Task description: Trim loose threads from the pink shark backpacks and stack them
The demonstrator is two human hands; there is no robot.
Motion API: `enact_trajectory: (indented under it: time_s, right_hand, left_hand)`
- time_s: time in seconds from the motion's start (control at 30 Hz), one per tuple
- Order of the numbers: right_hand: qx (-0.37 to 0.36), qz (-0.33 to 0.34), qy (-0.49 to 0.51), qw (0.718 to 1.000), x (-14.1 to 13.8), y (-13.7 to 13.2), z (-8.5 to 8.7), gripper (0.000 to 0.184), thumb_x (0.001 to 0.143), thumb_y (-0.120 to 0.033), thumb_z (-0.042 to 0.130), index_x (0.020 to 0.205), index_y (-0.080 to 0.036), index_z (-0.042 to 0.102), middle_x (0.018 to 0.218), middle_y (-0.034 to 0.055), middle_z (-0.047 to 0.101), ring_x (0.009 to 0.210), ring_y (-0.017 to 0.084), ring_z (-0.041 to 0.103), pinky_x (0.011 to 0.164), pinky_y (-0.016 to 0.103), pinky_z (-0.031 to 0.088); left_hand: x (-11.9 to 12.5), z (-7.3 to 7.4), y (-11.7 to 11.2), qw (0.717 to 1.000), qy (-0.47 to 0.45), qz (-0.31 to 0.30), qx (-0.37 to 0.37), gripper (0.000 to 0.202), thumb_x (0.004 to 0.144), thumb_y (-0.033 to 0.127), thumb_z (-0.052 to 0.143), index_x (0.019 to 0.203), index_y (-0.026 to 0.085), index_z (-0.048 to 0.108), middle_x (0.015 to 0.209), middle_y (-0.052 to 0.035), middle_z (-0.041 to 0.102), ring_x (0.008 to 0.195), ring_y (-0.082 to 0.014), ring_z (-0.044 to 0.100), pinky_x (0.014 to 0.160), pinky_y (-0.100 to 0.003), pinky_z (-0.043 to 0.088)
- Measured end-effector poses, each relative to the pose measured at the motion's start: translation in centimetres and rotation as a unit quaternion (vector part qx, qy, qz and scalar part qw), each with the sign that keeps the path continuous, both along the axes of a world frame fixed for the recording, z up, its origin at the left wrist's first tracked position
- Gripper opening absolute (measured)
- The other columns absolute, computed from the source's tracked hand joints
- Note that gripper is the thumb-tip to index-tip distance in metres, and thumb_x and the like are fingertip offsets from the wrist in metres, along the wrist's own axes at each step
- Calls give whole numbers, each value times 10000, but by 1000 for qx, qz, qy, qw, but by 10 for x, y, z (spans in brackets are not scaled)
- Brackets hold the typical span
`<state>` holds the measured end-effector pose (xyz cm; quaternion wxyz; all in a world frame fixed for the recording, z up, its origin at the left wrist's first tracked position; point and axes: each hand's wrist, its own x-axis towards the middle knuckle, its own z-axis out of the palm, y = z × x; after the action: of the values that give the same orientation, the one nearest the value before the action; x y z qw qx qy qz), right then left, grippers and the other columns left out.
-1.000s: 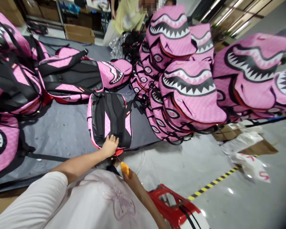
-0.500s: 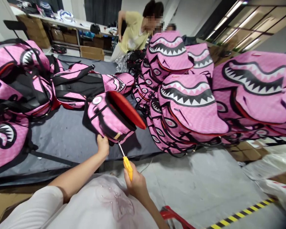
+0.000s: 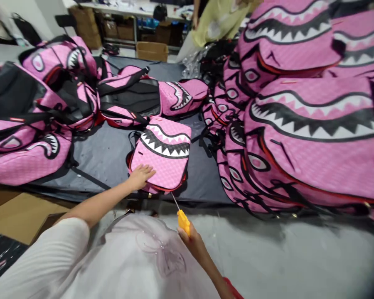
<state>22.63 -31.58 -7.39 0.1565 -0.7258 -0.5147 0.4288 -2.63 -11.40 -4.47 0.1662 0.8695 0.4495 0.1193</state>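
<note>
A small pink backpack with a black-and-white shark-mouth print lies front up near the table's front edge. My left hand rests flat on its lower left part, fingers stretched out. In my right hand is a yellow-handled tool with a thin metal shaft, its exact kind unclear. The shaft points up and left, and its tip is at the bag's lower edge, where I cannot tell if it touches. Just left of the tip, a small gold-coloured piece shows on the bag's edge.
Large pink shark-print backpacks are piled on the right. More pink bags lie on the left and one behind, on the dark-covered table. A person in a yellow top stands across. An open carton is at lower left.
The backpack's red-lined flap or front, raised before, now lies down with the shark print facing up. My left hand has moved from its lower side onto its front. The view has shifted.
</note>
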Motion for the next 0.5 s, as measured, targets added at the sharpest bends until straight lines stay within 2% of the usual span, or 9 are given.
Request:
enact_trajectory:
  time_s: [0.07, 0.13, 0.2, 0.27, 0.33, 0.4, 0.5]
  right_hand:
    - [39, -43, 53, 997, 1, -4, -2, 278, 948, -437, 348, 951, -283, 580, 658, 40, 641, 647, 250, 649, 651, 369, 539]
    - [69, -98, 54, 991, -3, -7, -1, 402, 977, -485, 252, 893, -268, 579, 630, 61, 611, 613, 243, 620, 653, 368, 543]
    - [89, -140, 38, 985, -9, -6, 3, 489, 987, -513, 199, 949, -230, 596, 648, 79, 611, 609, 238, 610, 657, 363, 538]
    - [101, -151, 30, 983, -12, -1, 8, 519, 991, -512, 206, 1087, -182, 595, 710, 99, 647, 643, 242, 629, 655, 353, 529]
    - [104, -132, 11, 986, -10, 11, 14, 510, 999, -494, 249, 1215, -157, 564, 797, 117, 693, 724, 253, 667, 666, 336, 517]
    - [89, -93, -35, 991, -7, 31, 24, 472, 1007, -467, 313, 1267, -154, 552, 897, 133, 723, 847, 266, 697, 709, 321, 505]
    - [48, -25, -127, 991, -7, 82, 46, 431, 1013, -436, 399, 1269, -131, 564, 996, 168, 729, 964, 288, 706, 783, 324, 490]
  left_hand:
    - [16, 20, 28, 999, 4, 48, -11, 484, 776, 109, 578, 1226, 239, 701, 1163, -125, 729, 1135, -296, 653, 1022, -452, 471]
    - [31, 45, 47, 993, -30, 113, 22, 378, 832, 179, 558, 1164, 234, 730, 986, -119, 757, 985, -298, 696, 926, -427, 509]
    - [43, 69, 57, 983, -77, 155, 63, 336, 846, 222, 568, 1133, 218, 743, 922, -123, 750, 941, -317, 693, 898, -423, 503]
    - [50, 86, 61, 976, -101, 174, 82, 318, 848, 235, 571, 1108, 210, 753, 904, -128, 743, 930, -335, 685, 886, -423, 493]
    - [51, 95, 63, 978, -94, 163, 88, 304, 843, 240, 578, 1085, 215, 759, 902, -126, 743, 919, -343, 680, 864, -412, 489]
    - [50, 97, 61, 984, -79, 129, 89, 277, 832, 255, 598, 1054, 225, 761, 860, -113, 742, 879, -331, 681, 833, -393, 486]
    - [53, 95, 48, 994, -68, 55, 73, 220, 835, 314, 609, 969, 221, 756, 795, -107, 730, 810, -304, 680, 784, -371, 479]
